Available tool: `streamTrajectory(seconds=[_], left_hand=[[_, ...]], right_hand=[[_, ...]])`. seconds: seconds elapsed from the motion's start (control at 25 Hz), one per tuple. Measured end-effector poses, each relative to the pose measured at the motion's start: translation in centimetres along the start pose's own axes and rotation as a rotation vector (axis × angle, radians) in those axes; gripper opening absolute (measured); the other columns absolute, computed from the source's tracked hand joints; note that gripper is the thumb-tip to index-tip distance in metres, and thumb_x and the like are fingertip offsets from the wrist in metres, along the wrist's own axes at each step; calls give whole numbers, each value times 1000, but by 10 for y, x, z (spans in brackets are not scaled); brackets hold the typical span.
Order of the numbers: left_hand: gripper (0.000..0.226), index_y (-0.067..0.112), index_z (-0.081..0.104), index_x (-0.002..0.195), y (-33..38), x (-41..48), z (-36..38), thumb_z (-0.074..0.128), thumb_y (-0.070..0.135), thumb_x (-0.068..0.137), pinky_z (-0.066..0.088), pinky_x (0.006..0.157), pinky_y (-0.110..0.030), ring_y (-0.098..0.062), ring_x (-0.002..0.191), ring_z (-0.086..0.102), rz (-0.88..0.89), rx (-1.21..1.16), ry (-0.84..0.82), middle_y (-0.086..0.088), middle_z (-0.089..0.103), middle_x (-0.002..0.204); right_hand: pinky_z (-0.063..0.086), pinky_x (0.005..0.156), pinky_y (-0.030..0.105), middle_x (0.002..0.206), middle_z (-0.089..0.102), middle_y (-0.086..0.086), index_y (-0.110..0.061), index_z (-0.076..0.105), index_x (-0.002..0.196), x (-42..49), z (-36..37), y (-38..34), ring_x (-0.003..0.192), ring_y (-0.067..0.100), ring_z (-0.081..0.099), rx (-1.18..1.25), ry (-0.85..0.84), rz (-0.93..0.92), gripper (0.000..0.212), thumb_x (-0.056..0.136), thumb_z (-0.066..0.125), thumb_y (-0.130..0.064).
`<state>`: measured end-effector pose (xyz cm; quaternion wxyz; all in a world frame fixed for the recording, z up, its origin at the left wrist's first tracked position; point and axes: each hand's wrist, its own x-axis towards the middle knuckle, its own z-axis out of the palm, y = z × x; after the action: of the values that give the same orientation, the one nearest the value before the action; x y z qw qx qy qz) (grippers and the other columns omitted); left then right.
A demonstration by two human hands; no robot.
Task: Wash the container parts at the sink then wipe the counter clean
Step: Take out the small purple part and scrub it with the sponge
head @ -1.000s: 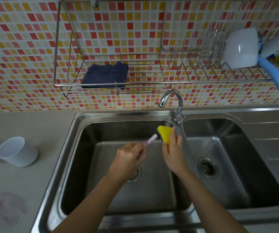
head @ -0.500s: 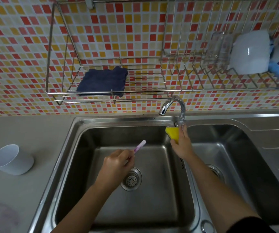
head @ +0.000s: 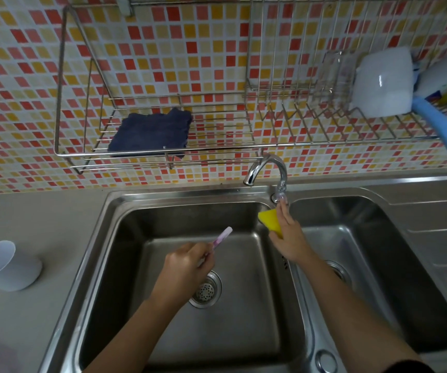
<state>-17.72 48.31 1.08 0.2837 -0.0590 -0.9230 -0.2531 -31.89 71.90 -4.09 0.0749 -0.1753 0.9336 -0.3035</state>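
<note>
1. Stainless steel double sink (head: 114,211) fills the head view, its left basin under both hands and its right basin at 3 o'clock.
2. Left hand (head: 187,265) is over the left basin just above the drain strainer (head: 206,289), its grip clamped on a thin pink-and-white container part (head: 222,235) whose free end points toward 1 o'clock.
3. Right hand (head: 288,238) is at the divider between the basins, its grip clamped on a yellow sponge (head: 269,220), with the fingertips (head: 280,208) stretched up to touch the base of the tap (head: 268,168).
4. Compared with half a second ago, the right hand has stayed at the tap base with the sponge and the left hand has kept the part over the drain; a second ago the two hands were close together, the part's tip nearly at the sponge.
5. No water stream shows from the spout.
6. On the grey bench (head: 42,211) at 9 o'clock a white cup (head: 4,267) lies tilted on its side, mouth toward 11 o'clock, where it also lay earlier.
7. Above the sink at 12 o'clock a wire rack (head: 63,103) hangs on the mosaic tile wall and holds a dark blue cloth (head: 149,133).
8. At 2 o'clock the rack carries a white container (head: 383,82), a clear piece (head: 338,74) beside it, and a blue handle (head: 445,130) sticking out toward 4 o'clock.
</note>
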Motion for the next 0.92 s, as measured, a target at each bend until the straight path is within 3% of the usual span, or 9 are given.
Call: streamTrajectory(seconds=[0.2,0.32,0.4,0.44,0.56,0.64,0.8,0.92], left_hand=[[18,14,68,76,1,7,0,57,28,79,51,45,-27,-15,50,63,-118,-13,-81,-1,67,60],[6,14,69,78,14,37,8,68,19,82,55,65,-19,-7,60,64,-546,-302,-117,3,68,67],[2,8,69,81,20,60,19,69,10,81,56,77,-30,-15,64,64,-856,-597,-132,-5,69,70],[2,7,68,79,23,70,23,68,6,81,55,79,-35,-19,64,62,-923,-699,-130,-9,68,69],[13,9,65,69,28,83,29,64,2,81,53,73,-35,-20,62,58,-1009,-816,-123,-11,64,64],[12,5,64,73,32,83,31,62,1,84,52,68,-27,-17,61,58,-1062,-899,-126,-11,63,66],[11,-1,62,76,35,83,35,59,-3,86,51,56,-17,-10,52,56,-1129,-1027,-114,-12,60,65],[12,2,65,74,36,82,38,61,-2,85,51,65,-24,-14,56,56,-1114,-971,-151,-12,62,66]], right_hand=[[35,107,45,156,9,8,-12,14,148,-21,15,-36,136,28,28,144,339,1,67,91,48,-22],[36,99,33,151,21,13,-15,14,148,-17,9,-64,130,25,33,167,318,-60,66,93,51,-23],[36,101,37,150,22,11,-20,10,149,-13,7,-75,132,25,31,187,289,-100,65,95,47,-25],[34,103,38,150,21,11,-20,9,149,-12,7,-77,133,25,28,177,269,-132,64,95,45,-25],[33,105,43,146,27,15,-17,11,148,-14,8,-72,130,27,29,105,236,-204,61,94,38,-26],[31,108,47,150,23,13,-17,7,148,-17,8,-67,134,27,27,130,280,-105,60,96,36,-26],[31,103,38,152,22,11,-20,4,148,-25,16,-64,131,24,30,82,264,-169,62,94,26,-42],[29,102,33,151,24,11,-21,1,146,-25,22,-62,130,25,32,151,337,-62,61,94,28,-39]])
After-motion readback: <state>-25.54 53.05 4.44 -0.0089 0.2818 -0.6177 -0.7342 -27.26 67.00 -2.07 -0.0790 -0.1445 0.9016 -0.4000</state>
